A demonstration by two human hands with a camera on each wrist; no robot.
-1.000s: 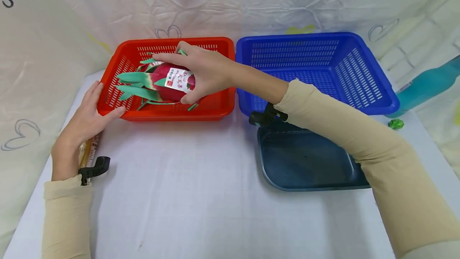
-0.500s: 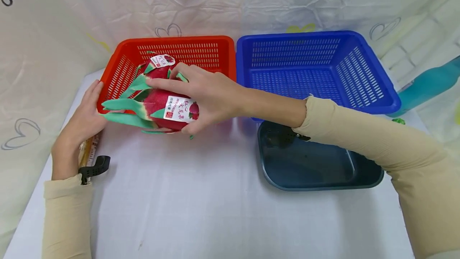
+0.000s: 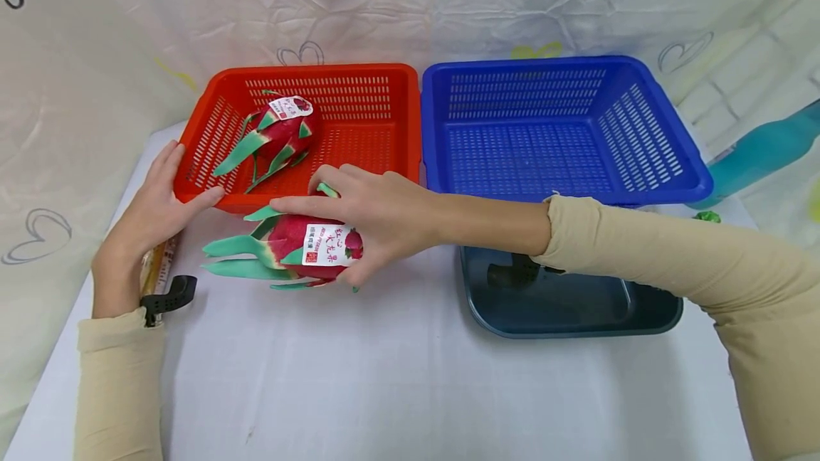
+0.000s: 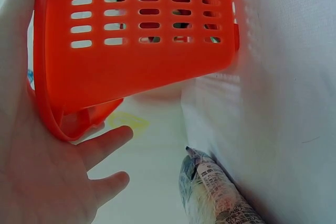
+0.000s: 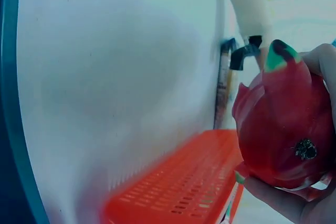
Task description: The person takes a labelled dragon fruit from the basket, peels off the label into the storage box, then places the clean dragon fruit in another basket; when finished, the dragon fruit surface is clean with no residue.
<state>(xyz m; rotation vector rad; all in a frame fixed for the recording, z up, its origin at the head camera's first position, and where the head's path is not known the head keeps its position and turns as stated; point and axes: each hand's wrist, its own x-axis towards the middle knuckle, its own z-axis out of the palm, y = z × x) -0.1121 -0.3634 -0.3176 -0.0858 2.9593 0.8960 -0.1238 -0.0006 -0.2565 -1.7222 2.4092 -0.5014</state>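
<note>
My right hand (image 3: 384,215) grips a dragon fruit (image 3: 297,244) with a white label, its green leaf tips pointing left. It is held in front of the red basket (image 3: 384,198), above the white table. The right wrist view shows the blunt end of this dragon fruit (image 5: 283,129) between thumb and fingers. Another labelled dragon fruit (image 3: 285,130) lies in the left part of the red basket. My left hand (image 3: 144,215) rests against that basket's front left corner. Its fingers (image 4: 107,148) look straight along the outside in the left wrist view.
A blue basket (image 3: 695,162) adjoins the red one on the right. The dark tray (image 3: 570,333) sits before it, under my right forearm. A teal bottle (image 3: 769,151) and a small green item (image 3: 707,216) are at far right. A wrapped package (image 4: 215,192) lies by my left wrist.
My right hand has lifted the dragon fruit out of the red basket and brought it toward me, past the front rim. The other dragon fruit is now uncovered. My left hand has stayed at the corner.
</note>
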